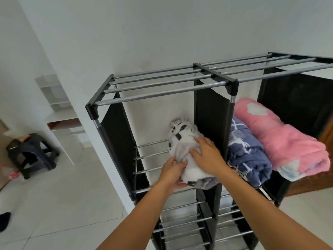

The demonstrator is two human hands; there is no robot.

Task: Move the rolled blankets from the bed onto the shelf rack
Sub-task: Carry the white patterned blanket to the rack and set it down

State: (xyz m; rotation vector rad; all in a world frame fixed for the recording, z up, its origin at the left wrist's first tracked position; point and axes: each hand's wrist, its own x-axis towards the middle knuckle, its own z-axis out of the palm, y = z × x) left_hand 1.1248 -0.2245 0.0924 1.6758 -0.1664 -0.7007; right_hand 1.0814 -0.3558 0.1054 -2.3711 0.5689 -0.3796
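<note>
A rolled white blanket with black and grey patches [182,138] lies on the bars of the shelf rack's [162,92] upper left compartment, against the black divider. My left hand [172,171] grips its near end from the left and below. My right hand [207,156] presses on top of the roll. In the right compartment a rolled blue patterned blanket [246,152] and a rolled pink blanket [281,139] lie side by side. The bed is out of view.
The black rack with metal bars stands against a white wall, with lower bar shelves [185,222] beneath. A dark plastic stool [34,152] stands on the tiled floor at left, near a white shelf unit [55,98]. A wooden surface [327,141] shows at far right.
</note>
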